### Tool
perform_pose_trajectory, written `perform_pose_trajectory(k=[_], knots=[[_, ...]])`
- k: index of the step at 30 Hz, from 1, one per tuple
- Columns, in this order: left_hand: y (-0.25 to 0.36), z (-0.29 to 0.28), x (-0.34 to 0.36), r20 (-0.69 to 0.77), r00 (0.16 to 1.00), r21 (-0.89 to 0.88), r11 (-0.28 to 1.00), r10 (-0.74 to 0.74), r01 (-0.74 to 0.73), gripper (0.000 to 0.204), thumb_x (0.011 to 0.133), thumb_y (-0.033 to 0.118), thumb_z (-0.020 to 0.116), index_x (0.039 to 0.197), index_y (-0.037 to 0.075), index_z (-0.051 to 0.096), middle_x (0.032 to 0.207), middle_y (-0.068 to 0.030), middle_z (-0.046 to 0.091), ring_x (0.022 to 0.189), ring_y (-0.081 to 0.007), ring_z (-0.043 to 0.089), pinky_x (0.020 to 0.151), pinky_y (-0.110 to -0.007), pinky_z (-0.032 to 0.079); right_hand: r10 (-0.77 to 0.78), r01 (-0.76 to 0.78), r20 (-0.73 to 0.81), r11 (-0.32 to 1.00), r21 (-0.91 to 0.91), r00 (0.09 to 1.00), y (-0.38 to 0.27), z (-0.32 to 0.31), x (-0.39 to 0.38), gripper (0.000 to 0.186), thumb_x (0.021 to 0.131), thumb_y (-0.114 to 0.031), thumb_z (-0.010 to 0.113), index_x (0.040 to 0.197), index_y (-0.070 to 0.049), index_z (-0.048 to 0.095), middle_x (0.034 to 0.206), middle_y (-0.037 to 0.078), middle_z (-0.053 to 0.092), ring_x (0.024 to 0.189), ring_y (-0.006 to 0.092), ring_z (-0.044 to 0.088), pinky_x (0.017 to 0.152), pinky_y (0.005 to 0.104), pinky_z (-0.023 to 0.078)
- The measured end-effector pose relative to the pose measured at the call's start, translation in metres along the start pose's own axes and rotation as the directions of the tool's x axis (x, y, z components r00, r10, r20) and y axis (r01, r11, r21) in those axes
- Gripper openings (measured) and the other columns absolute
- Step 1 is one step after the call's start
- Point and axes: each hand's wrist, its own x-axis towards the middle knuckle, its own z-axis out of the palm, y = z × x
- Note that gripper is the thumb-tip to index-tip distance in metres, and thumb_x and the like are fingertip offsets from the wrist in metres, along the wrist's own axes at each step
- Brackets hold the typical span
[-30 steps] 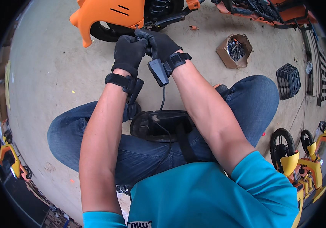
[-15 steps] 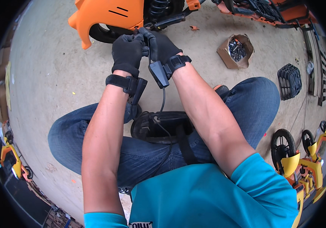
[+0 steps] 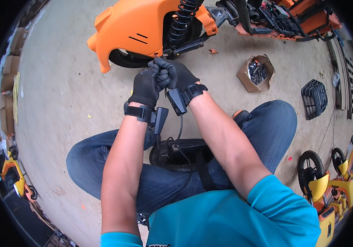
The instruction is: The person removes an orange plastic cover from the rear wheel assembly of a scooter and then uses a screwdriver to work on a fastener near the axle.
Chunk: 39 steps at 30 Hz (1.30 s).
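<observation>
My left hand (image 3: 145, 85), in a dark glove, is closed just below the lower edge of the orange fender (image 3: 135, 33) of a wheeled vehicle. My right hand (image 3: 176, 74), also gloved, is closed against it, its fingers meeting the left ones under a small fastener point (image 3: 156, 55) on that edge. What either hand grips is hidden by the fingers. Behind the fender are a black coil spring (image 3: 180, 22) and a tire (image 3: 129, 61). Black devices are strapped to both wrists, with a cable hanging down to a black bag (image 3: 164, 160) between my legs.
A cardboard box (image 3: 246, 80) of metal parts sits to the right, near a black plastic crate (image 3: 314, 99). An orange frame (image 3: 308, 20) lies at the back right. Yellow vehicles (image 3: 318, 189) stand at lower right and left. Planks lean at far right, cardboard (image 3: 8, 82) at far left.
The view has shifted, so fender, box and hands appear lower in the picture. Both hands remain together below the fender; the dark piece seen between the fingertips earlier is now mostly covered.
</observation>
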Motion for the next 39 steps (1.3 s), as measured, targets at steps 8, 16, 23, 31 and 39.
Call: perform_pose_trajectory(k=[8,16,23,31,39], knots=[[0.005,0.023,-0.003,-0.26,0.951,0.647,0.762,0.166,0.043,0.027,0.088,0.029,0.067,0.08,0.004,0.063,0.066,-0.0029,0.062,0.051,-0.0083,0.055,0.048,-0.02,0.044,-0.128,0.105,-0.223,0.988,-0.11,0.966,0.002,-0.009,0.008,0.019,0.093,-0.026,0.063,0.094,-0.007,0.064,0.08,0.0,0.063,0.066,0.0114,0.059,0.055,0.0267,0.046],[-0.001,0.022,-0.002,-0.283,0.951,0.463,0.886,0.123,0.023,0.029,0.091,0.029,0.063,0.077,0.004,0.062,0.063,-0.0021,0.059,0.048,-0.0081,0.05,0.045,-0.021,0.04,-0.081,0.067,-0.232,0.995,-0.069,0.969,0.003,-0.004,0.006,0.018,0.093,-0.028,0.061,0.094,-0.011,0.062,0.068,-0.003,0.056,0.051,0.009,0.047,0.045,0.0245,0.038],[-0.011,-0.001,0.003,0.094,0.995,-0.157,0.986,-0.044,0.059,0.037,0.098,0.041,0.051,0.097,0.004,0.057,0.078,-0.0012,0.057,0.059,-0.0089,0.045,0.052,-0.021,0.035,0.046,-0.047,0.021,0.997,0.057,0.999,-0.006,-0.001,-0.008,0.035,0.1,-0.036,0.045,0.114,-0.005,0.055,0.084,0.001,0.062,0.054,0.0078,0.047,0.045,0.0259,0.035],[-0.009,-0.005,0.003,0.094,0.989,-0.125,0.984,-0.112,0.124,0.036,0.099,0.038,0.05,0.098,0.004,0.059,0.075,-0.0013,0.057,0.058,-0.0098,0.046,0.052,-0.022,0.038,0.031,-0.033,-0.038,0.997,-0.063,0.999,-0.011,0.004,-0.009,0.034,0.099,-0.028,0.05,0.117,0.002,0.054,0.083,0.001,0.059,0.057,0.0078,0.05,0.05,0.0244,0.043],[-0.015,-0.012,0.006,0.242,0.965,-0.381,0.906,-0.095,0.185,0.03,0.101,0.026,0.042,0.107,0.001,0.056,0.082,-0.0037,0.058,0.062,-0.0103,0.046,0.057,-0.022,0.04,0.075,-0.074,0.038,0.996,-0.041,0.996,-0.014,0.02,-0.02,0.025,0.099,-0.026,0.049,0.094,-0.003,0.059,0.075,0.0,0.056,0.057,0.0055,0.049,0.051,0.0184,0.042]])
